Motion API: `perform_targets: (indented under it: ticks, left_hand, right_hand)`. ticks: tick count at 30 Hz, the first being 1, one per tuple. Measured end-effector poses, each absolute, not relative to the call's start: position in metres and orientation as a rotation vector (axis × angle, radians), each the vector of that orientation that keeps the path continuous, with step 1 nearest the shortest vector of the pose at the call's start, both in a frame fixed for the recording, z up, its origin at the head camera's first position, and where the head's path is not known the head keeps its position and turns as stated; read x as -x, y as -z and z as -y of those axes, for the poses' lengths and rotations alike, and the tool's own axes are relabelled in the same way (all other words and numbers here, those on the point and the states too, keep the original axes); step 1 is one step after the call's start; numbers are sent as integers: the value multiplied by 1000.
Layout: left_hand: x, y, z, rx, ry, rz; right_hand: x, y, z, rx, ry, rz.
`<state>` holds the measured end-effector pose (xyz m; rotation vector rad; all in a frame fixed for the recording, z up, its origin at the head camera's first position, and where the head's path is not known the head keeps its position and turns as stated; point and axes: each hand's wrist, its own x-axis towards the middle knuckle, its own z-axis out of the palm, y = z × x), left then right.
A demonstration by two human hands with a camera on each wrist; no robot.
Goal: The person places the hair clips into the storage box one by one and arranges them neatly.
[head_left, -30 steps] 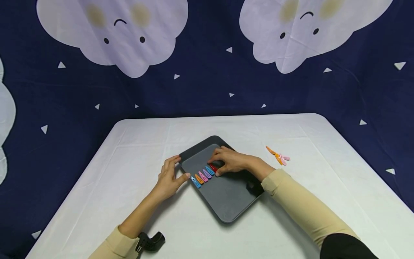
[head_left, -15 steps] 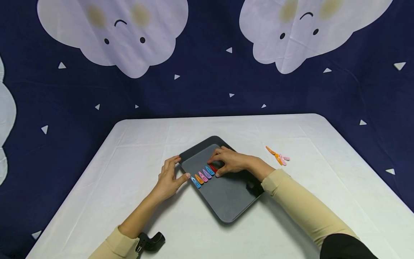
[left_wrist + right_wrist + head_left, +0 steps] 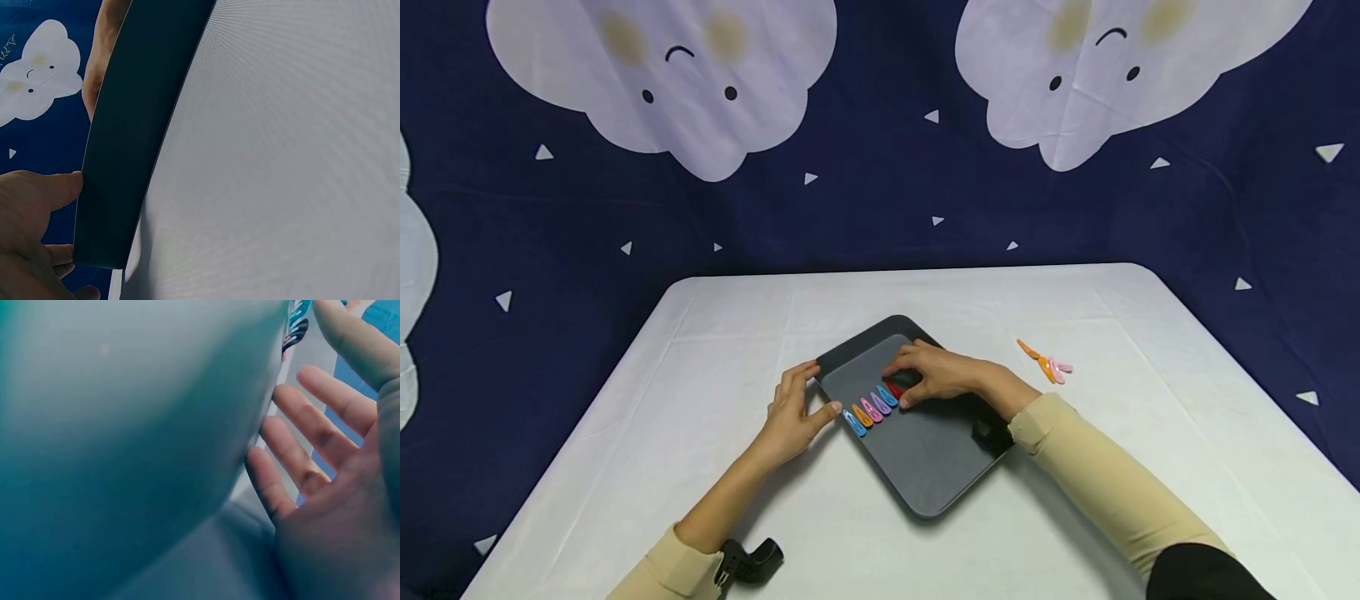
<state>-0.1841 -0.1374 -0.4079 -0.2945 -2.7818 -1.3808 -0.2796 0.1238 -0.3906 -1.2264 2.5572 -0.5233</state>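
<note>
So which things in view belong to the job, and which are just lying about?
Part of the job:
gray tray, touched by the left hand
row of five clips in it
red clip by the right hand

Lying apart:
orange and pink clips on the table, possibly waiting
cloud-print backdrop, mere background

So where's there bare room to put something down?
On the tray, the floor between the clip row and the near end. On the table, left of the left hand, and from the tray's far end to the table's far edge. Crowded: around the row, with the right hand at the red clip.
</note>
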Motion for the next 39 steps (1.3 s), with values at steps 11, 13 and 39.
perform_targets:
  ticks: [11,13,39]
  left_hand:
    - [183,408,138,290,1374,2779]
    - [183,408,138,289,1374,2776]
    - [183,409,137,294,1360,2761]
  right_hand:
    - [274,368,-134,1194,716,-2542]
    - [274,362,-137,1206,766,-2545]
    - [269,331,-233,990,1038,-2823]
